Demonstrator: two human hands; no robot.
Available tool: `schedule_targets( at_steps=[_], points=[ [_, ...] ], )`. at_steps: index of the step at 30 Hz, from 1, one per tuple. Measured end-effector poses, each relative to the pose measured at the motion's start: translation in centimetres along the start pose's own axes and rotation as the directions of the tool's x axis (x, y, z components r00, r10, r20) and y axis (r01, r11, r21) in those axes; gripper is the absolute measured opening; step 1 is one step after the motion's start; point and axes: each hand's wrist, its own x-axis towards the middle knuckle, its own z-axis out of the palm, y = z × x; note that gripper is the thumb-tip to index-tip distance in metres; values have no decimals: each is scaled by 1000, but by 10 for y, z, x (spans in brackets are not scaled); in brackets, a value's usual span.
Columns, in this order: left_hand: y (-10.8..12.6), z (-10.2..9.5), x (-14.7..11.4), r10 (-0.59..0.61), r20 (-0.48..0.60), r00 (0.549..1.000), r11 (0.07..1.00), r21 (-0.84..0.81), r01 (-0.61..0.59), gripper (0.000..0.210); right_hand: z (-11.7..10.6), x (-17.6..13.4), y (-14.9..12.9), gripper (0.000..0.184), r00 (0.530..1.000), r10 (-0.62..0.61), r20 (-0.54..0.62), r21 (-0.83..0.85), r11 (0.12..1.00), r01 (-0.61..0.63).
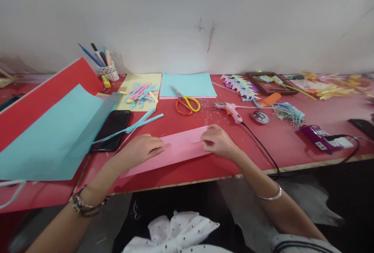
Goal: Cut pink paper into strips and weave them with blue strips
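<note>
A long pink paper strip [182, 144] lies at a slant near the table's front edge, between my two hands. My left hand [143, 149] rests over its left part with the fingers curled together and pinching the paper. At the other end, my right hand [217, 142] has its fingers bent closed on the paper near the right edge. The thumbs and fingertips are partly hidden. Just beyond the strip lie scissors [191, 105] with one red and one yellow handle. Thin blue paper strips [140, 123] cross a black phone [113, 128] left of my left hand.
A pink glue gun [232, 110] trails a black cord to a purple power strip [317, 138]. Blue sheets [187, 83] and a cream sheet [124, 87] with cut strips lie by the wall. Large blue paper [58, 136] covers the left, near a pen cup [111, 72].
</note>
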Motion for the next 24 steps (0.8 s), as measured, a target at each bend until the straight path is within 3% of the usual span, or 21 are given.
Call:
schedule_targets(
  at_steps=[10,14,18,20,24],
  points=[
    [-14,-17,-16,-8,22,1000,996,84,6,51,-17,-42,28,20,985,124,-123,-148,979,-142],
    [-21,-18,-23,-66,22,998,995,78,64,50,-26,-51,35,19,942,219,-252,-149,953,-262],
    [-12,-14,-19,-22,89,996,998,63,17,38,-21,-43,20,20,904,267,-334,-62,951,-304],
    [-4,-13,-13,-6,103,995,995,95,-4,34,-14,-33,6,26,935,219,-279,-53,969,-242],
    [8,-9,-2,-8,111,994,988,156,-9,30,-2,-11,-15,25,995,103,-18,-60,993,-104]
  ],
)
